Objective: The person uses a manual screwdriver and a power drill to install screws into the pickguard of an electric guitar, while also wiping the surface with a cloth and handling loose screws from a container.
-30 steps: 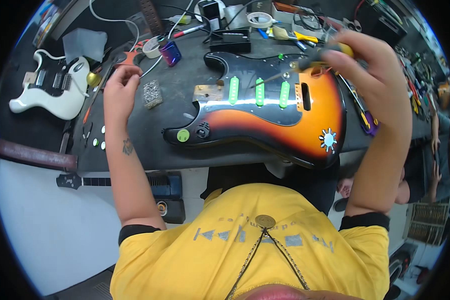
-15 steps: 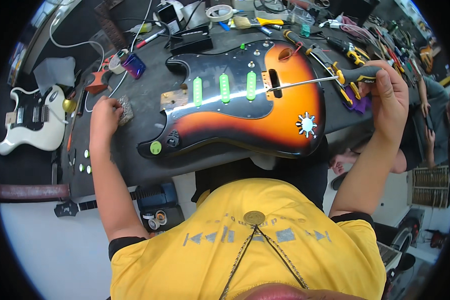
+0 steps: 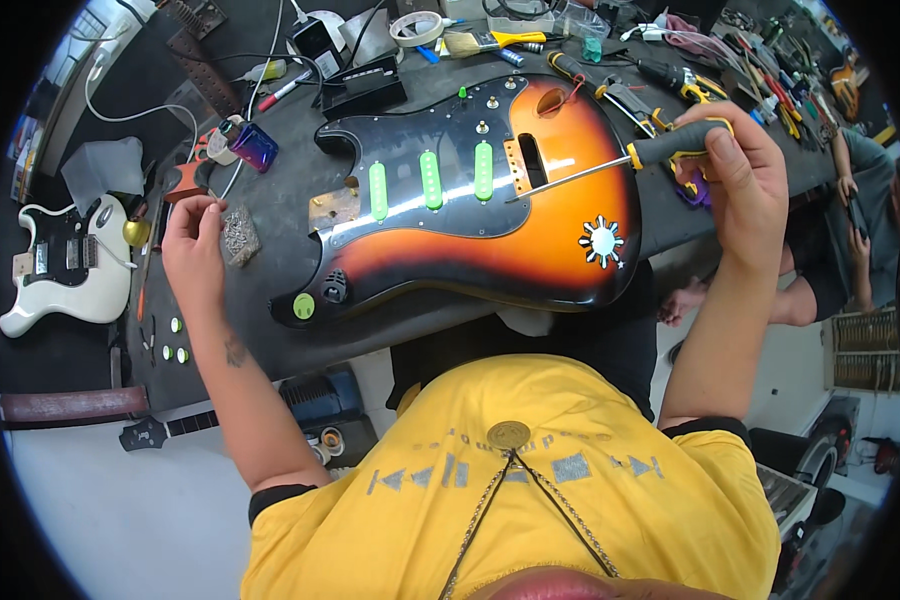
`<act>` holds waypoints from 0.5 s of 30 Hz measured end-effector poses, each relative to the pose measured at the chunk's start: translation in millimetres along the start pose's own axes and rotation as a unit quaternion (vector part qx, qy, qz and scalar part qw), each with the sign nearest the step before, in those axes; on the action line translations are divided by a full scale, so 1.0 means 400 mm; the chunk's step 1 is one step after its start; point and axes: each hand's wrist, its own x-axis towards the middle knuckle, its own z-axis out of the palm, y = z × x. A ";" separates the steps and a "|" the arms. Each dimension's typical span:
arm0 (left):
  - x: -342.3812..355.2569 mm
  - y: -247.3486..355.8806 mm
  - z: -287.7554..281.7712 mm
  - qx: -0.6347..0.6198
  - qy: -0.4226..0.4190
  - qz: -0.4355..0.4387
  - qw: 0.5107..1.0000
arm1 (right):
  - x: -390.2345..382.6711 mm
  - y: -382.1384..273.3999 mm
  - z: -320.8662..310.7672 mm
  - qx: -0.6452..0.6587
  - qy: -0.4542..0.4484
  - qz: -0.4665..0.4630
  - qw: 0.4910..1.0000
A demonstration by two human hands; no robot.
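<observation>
An electric guitar body (image 3: 450,255) in sunburst orange and black lies on the dark workbench. Its black pickguard (image 3: 406,170) carries three green pickups. My right hand (image 3: 745,180) is closed around the grey and yellow handle of a screwdriver (image 3: 685,143). The shaft points left, its tip over the pickguard's right edge beside the bridge slot; whether it touches cannot be told. Left of the body, my left hand (image 3: 192,250) is pinched, apart from the guitar. What the fingertips hold, if anything, is too small to make out. Just right of them sits a clear bag of small metal screws (image 3: 241,236).
A white guitar body (image 3: 65,265) lies at far left, with several green knobs (image 3: 177,340) nearer me. A purple bottle (image 3: 251,145), a brush (image 3: 495,42) and a power drill (image 3: 678,80) lie beyond the sunburst body. Another person (image 3: 865,200) is at right.
My left hand has lifted away from the bag of screws, its fingertips now pinched. The screwdriver tip has shifted slightly toward me, to the pickguard's edge. The whole view has moved a little.
</observation>
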 end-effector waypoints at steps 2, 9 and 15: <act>-0.084 0.159 0.059 -0.197 -0.038 0.008 0.980 | 0.005 -0.004 0.038 0.022 0.037 -0.001 0.999; -0.235 0.333 0.179 -0.321 -0.265 0.066 0.907 | 0.037 -0.058 0.159 0.063 0.043 -0.055 0.996; -0.237 0.332 0.184 -0.299 -0.332 0.122 0.886 | 0.042 -0.068 0.170 0.031 -0.004 -0.111 0.993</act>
